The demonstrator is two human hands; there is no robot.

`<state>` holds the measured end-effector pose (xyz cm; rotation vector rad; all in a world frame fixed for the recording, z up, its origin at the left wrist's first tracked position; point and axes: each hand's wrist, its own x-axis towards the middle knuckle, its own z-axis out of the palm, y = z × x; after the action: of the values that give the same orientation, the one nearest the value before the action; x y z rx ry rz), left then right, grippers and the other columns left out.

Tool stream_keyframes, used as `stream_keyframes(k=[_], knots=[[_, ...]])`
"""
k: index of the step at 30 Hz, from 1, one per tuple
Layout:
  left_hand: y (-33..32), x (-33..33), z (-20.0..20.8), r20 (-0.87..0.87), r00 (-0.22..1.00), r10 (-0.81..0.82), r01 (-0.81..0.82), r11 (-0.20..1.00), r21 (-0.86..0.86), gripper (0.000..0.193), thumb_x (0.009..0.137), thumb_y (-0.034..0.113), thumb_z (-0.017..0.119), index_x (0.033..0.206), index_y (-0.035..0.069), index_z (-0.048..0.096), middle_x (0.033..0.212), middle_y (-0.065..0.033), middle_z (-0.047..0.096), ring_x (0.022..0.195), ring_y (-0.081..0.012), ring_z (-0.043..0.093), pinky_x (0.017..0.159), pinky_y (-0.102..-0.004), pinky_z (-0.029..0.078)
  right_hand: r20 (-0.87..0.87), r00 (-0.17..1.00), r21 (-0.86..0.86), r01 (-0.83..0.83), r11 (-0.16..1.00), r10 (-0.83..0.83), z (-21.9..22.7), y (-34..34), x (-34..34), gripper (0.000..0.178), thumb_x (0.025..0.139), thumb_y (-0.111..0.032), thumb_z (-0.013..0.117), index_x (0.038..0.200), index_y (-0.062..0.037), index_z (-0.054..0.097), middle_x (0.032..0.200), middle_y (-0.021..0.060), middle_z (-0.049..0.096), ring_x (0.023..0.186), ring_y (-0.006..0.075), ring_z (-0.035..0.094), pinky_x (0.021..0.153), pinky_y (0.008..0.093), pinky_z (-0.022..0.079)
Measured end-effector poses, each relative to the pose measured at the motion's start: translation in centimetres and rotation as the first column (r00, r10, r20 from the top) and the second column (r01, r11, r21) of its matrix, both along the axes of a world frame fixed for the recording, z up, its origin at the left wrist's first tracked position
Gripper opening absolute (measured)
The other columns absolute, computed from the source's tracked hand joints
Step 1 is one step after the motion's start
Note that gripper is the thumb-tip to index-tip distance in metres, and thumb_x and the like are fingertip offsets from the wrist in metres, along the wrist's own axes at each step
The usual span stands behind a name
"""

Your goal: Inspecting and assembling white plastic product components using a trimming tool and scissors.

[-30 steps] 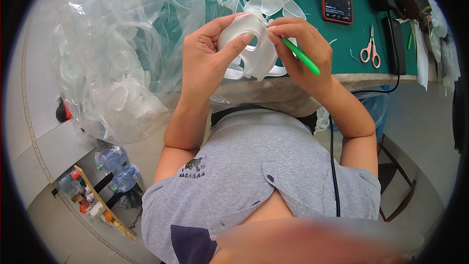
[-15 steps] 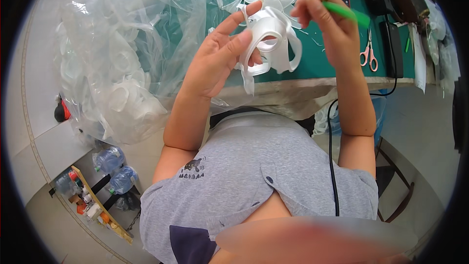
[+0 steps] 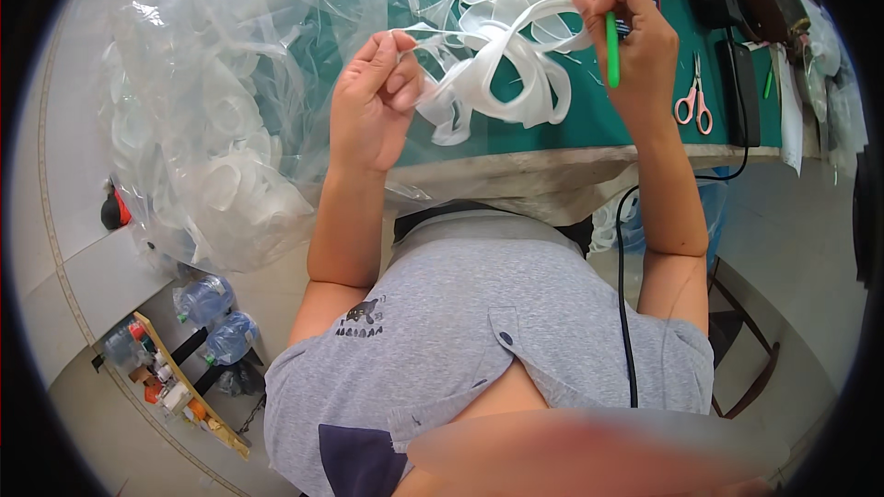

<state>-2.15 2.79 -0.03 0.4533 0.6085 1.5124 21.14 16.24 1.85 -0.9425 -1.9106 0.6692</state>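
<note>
Pinching in the head view, thumbs and fingers together, the left hand (image 3: 376, 97) and right hand (image 3: 643, 51) stretch white cloth (image 3: 474, 83) between them above the green table (image 3: 594, 124); the right also clasps a green pen (image 3: 612, 55). Both forearms reach forward.

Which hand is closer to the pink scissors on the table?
Right. The right hand is just to the left of the pink scissors, while the left hand is much farther left, past the white fabric.
</note>
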Motion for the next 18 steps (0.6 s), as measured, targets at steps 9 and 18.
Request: stream_keyframes(k=[9, 18], knots=[[-0.8, 3.3, 0.2, -0.869, 0.469, -0.156, -0.067, 0.975, -0.211, 0.015, 0.081, 0.005, 0.070, 0.095, -0.001, 0.067, 0.088, -0.0020, 0.065, 0.073, -0.0071, 0.056, 0.059, -0.0212, 0.044, 0.213, 0.950, 0.221, -0.273, 0.936, 0.226, 0.4, 0.6, 0.2, 0.016, 0.080, 0.001, 0.065, 0.081, -0.0020, 0.049, 0.095, 0.0086, 0.067, 0.079, 0.0186, 0.060, 0.072, 0.0281, 0.049], [-0.9, 3.3, 2.6, -0.912, 0.407, 0.039, -0.165, 0.986, -0.032, 0.009, 0.081, 0.006, 0.070, 0.087, -0.001, 0.069, 0.082, -0.0026, 0.061, 0.072, -0.0072, 0.053, 0.059, -0.0218, 0.042, 0.157, 0.869, 0.154, -0.492, 0.857, 0.470, 1.9, -0.3, -1.1, 0.022, 0.068, 0.010, 0.065, 0.077, -0.0047, 0.052, 0.094, 0.0093, 0.067, 0.085, 0.0211, 0.062, 0.076, 0.0294, 0.049]])
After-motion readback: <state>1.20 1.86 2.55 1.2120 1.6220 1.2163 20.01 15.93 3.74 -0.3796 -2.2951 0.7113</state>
